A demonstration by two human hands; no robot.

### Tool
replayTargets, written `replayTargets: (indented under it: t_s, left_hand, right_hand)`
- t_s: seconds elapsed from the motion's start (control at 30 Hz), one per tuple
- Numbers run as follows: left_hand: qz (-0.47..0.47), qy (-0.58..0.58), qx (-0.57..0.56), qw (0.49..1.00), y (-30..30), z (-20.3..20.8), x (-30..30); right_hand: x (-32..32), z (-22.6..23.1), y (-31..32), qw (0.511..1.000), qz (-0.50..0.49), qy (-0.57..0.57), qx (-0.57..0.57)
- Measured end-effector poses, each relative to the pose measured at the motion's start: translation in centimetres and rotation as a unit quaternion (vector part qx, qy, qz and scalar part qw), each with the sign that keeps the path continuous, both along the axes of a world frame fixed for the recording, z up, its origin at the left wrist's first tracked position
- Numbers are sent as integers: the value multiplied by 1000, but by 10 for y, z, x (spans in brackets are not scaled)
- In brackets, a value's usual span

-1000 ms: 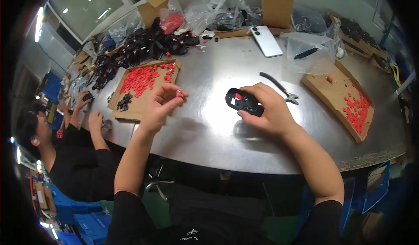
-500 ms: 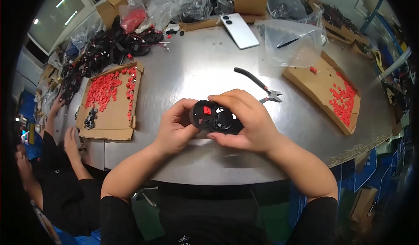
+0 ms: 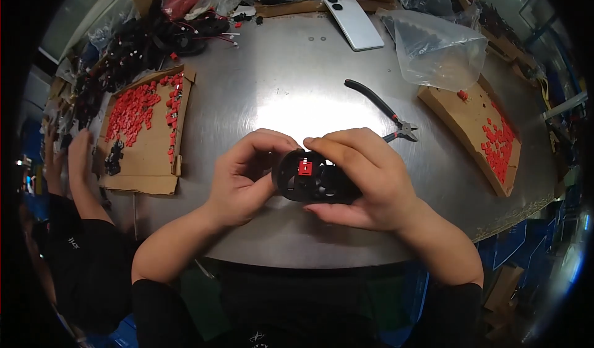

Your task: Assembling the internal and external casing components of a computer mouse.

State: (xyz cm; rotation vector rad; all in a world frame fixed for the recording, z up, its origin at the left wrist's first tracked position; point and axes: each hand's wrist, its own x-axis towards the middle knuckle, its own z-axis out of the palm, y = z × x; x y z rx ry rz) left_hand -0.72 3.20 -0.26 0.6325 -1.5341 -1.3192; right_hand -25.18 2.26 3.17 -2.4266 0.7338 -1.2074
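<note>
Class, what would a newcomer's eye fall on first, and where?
Probably the bright red piece on the black casing, between the left hand and the right hand. Next come small red parts in two cardboard trays, one at each side of the table, and the white phone toward its far side.

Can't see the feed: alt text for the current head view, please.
Left hand and right hand hold a black oval housing with a red piece inside, over a metal table. Cardboard trays on both sides hold small red parts; cutters and a white phone lie beyond the hands.
</note>
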Motion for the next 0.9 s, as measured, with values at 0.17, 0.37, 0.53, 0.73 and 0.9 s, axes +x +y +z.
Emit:
replayTargets:
  t_s: [0.17,0.37,0.53,0.73,0.9]
  left_hand:
    - [-14,15,-24,999,3,0,4]
    - [30,55,104,993,8,0,2]
    - [41,85,189,977,11,-3,1]
    - [-2,107,227,968,10,-4,2]
    - [-1,112,154,982,8,-4,-8]
  right_hand:
    - [4,2,3,1000,18,-7,11]
    - [5,-1,10,996,12,-12,87]
    - [8,1,14,991,2,-9,136]
    - [9,4,19,998,-23,10,65]
    - [5,7,15,999,-34,11,-4]
